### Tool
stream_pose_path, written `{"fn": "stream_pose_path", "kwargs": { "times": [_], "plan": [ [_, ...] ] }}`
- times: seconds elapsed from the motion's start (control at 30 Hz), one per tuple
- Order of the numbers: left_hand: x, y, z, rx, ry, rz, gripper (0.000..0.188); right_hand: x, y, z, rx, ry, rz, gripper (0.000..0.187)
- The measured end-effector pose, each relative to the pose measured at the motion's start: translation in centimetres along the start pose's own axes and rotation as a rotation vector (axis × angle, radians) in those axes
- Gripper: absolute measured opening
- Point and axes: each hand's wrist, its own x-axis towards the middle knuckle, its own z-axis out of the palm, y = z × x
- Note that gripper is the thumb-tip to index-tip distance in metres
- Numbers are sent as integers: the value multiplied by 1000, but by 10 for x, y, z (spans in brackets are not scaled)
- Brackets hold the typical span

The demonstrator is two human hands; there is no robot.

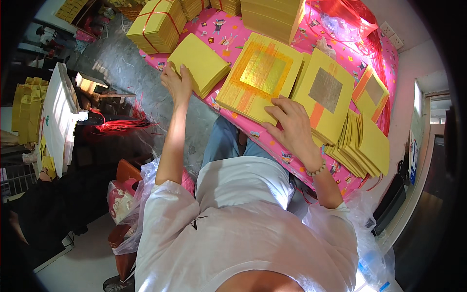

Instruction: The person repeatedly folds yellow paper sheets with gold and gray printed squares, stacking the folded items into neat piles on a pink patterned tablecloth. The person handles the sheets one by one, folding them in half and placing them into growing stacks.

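At the left front edge of the table, my left hand [178, 84] touches the near left corner of a stack of plain yellow paper [198, 62], its thumb apart from the other fingers. Beside it lies a yellow paper stack with a shiny gold square [263, 71] on an orange-printed ground. My right hand [292, 124] rests with spread fingers on that stack's near right corner. Right of this is a yellow paper stack with a dull silver square [324, 90] and an orange band. Neither hand is closed round a thing.
A pink patterned cloth [227, 24] covers the table. Tied yellow paper bundles [156, 27] stand at its back. Fanned yellow sheets [357, 146] and a smaller silver-square stack [372, 92] lie at the right, near red plastic strips [374, 48]. A bag-draped chair [127, 173] stands at my left.
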Motion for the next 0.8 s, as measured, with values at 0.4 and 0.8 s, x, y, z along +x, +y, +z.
{"fn": "stream_pose_path", "kwargs": {
  "times": [0.4, 0.8],
  "plan": [
    [-40, 99, -71, -368, -641, 612, 29, 1, 2, 1, -6, 12, -5, 37],
    [-45, 102, -62, -321, -824, 539, 35, 11, 0, -2, -30, -18, -23, 32]
  ]
}}
